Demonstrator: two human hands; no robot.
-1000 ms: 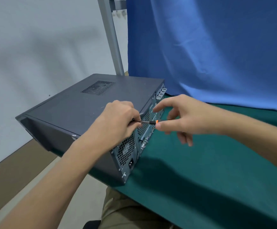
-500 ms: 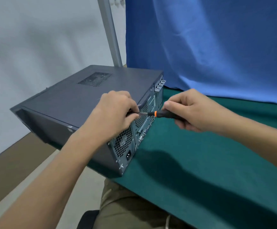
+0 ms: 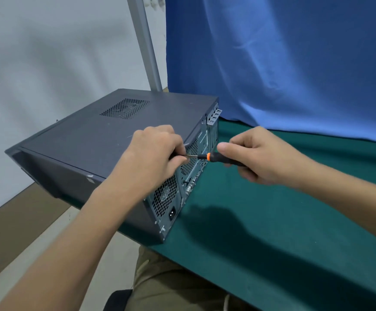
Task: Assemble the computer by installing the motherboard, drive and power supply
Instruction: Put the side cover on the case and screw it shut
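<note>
Head view: computer case (image 3: 106, 140) looking closed up; right hand (image 3: 265, 156) is gripping the screwdriver (image 3: 214, 156), left hand (image 3: 153, 158) pinching its shaft, probably fastening a last rear screw.

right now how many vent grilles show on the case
3: one in the top panel, one on the rear behind the screwdriver, one over the rear fan; the left hand may hide more.

Soft, even light; a blurred shadow on the green table (image 3: 272, 232); wide-angle bending at the edges.
</note>
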